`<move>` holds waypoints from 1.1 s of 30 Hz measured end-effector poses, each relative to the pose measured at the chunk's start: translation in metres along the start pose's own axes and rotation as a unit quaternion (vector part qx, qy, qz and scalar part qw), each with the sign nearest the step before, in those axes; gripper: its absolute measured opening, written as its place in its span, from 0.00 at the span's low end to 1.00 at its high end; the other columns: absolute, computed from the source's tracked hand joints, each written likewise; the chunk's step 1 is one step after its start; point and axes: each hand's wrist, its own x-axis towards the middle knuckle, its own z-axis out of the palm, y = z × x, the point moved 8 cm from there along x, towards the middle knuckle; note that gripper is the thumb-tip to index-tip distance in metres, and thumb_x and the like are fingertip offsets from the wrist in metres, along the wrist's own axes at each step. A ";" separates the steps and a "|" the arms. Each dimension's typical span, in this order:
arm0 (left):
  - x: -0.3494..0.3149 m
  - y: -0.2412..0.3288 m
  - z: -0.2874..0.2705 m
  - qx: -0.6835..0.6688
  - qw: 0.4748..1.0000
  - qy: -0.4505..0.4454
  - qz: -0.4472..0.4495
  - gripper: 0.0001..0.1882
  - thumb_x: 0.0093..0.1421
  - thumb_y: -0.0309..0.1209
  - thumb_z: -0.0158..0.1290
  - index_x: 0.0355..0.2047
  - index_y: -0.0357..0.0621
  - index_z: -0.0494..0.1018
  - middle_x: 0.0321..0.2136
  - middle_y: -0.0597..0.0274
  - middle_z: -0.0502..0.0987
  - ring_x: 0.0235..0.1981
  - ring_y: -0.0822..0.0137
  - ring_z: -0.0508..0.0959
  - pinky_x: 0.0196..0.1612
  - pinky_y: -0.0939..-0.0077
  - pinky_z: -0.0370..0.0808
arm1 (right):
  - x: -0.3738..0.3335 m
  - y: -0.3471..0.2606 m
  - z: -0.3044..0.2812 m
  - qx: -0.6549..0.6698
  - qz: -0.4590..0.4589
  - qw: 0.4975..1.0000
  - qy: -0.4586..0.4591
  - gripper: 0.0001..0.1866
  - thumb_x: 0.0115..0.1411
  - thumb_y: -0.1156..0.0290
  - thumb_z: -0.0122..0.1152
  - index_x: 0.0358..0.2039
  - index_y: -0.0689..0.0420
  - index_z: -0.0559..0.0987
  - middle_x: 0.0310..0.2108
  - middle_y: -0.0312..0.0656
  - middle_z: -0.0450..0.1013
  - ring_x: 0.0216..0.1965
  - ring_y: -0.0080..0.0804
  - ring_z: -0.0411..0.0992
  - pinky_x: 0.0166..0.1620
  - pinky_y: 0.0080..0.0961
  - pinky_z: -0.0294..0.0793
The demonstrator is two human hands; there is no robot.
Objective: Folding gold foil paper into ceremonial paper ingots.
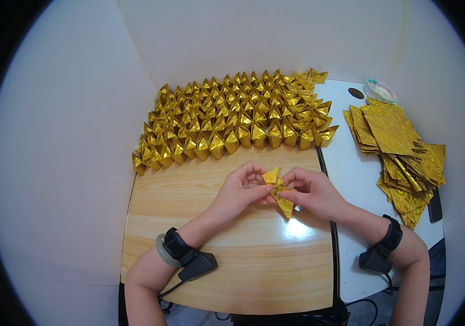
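Note:
Between my two hands is a piece of folded gold foil paper (pixel 284 205), held a little above the wood-grain table. My left hand (pixel 246 187) pinches its left side, thumb on top and fingers curled behind. From the right, my right hand (pixel 313 191) grips the same piece with thumb and fingers near its middle. One pointed end sticks up between the hands and another points down toward me. Beyond them stand several rows of finished-looking folded gold paper ingots (pixel 232 117), packed closely side by side.
On the white table (pixel 352 261) to the right lies a loose pile of flat gold foil sheets (pixel 392 133). A dark phone-like object (pixel 435 206) is partly under it. Behind sits a small clear patterned packet (pixel 379 91). Pale walls (pixel 69 152) enclose the table.

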 end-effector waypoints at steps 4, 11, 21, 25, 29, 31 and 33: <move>-0.001 0.005 0.001 0.014 1.000 0.005 -0.014 0.09 0.60 0.24 0.53 0.41 0.36 0.70 0.33 0.61 0.76 0.31 0.72 0.79 0.34 0.81 0.78 | -0.001 0.002 -0.003 -0.032 0.002 0.999 0.017 0.11 0.58 0.71 0.62 0.38 0.62 0.75 0.28 0.33 0.74 0.28 0.14 0.70 0.32 0.13 0.69; 0.001 0.002 -0.007 0.107 0.994 0.002 0.033 0.06 0.59 0.23 0.54 0.37 0.36 0.73 0.35 0.62 0.77 0.36 0.75 0.77 0.41 0.83 0.74 | -0.003 -0.009 -0.013 -0.091 0.021 0.994 0.051 0.06 0.57 0.75 0.62 0.35 0.61 0.77 0.33 0.32 0.74 0.32 0.15 0.70 0.34 0.14 0.70; -0.006 0.023 -0.007 0.445 0.873 0.042 0.194 0.08 0.50 0.24 0.56 0.31 0.48 0.81 0.36 0.63 0.74 0.44 0.61 0.69 0.50 0.70 0.65 | -0.022 -0.043 0.020 -0.515 -0.310 0.799 -0.022 0.09 0.47 0.78 0.59 0.32 0.56 0.78 0.29 0.37 0.70 0.36 0.37 0.69 0.34 0.27 0.72; -0.010 0.026 0.006 0.513 0.836 0.027 0.192 0.08 0.49 0.29 0.60 0.32 0.49 0.81 0.37 0.65 0.74 0.45 0.61 0.67 0.50 0.70 0.66 | -0.017 -0.036 0.013 -0.406 -0.252 0.877 -0.057 0.12 0.47 0.78 0.58 0.35 0.55 0.79 0.30 0.38 0.70 0.37 0.36 0.69 0.37 0.28 0.72; -0.012 0.027 0.010 0.540 0.820 0.038 0.187 0.13 0.45 0.37 0.63 0.32 0.48 0.80 0.37 0.64 0.72 0.45 0.58 0.66 0.50 0.68 0.66 | -0.013 -0.027 0.007 -0.311 -0.191 0.921 -0.137 0.13 0.49 0.77 0.59 0.38 0.55 0.80 0.35 0.39 0.73 0.39 0.37 0.71 0.40 0.28 0.72; -0.011 0.026 0.013 0.545 0.819 0.034 0.175 0.15 0.44 0.37 0.63 0.34 0.48 0.79 0.38 0.63 0.71 0.46 0.58 0.66 0.50 0.68 0.65 | -0.012 -0.026 0.005 -0.289 -0.192 0.925 -0.154 0.12 0.50 0.76 0.60 0.38 0.55 0.80 0.36 0.39 0.74 0.40 0.37 0.71 0.40 0.28 0.72; -0.010 0.024 0.012 0.551 0.818 0.030 0.163 0.17 0.44 0.38 0.64 0.35 0.49 0.78 0.39 0.63 0.71 0.46 0.58 0.65 0.51 0.67 0.64 | -0.011 -0.028 0.005 -0.310 -0.220 0.913 -0.147 0.10 0.52 0.74 0.62 0.37 0.56 0.80 0.36 0.40 0.76 0.40 0.37 0.72 0.40 0.27 0.72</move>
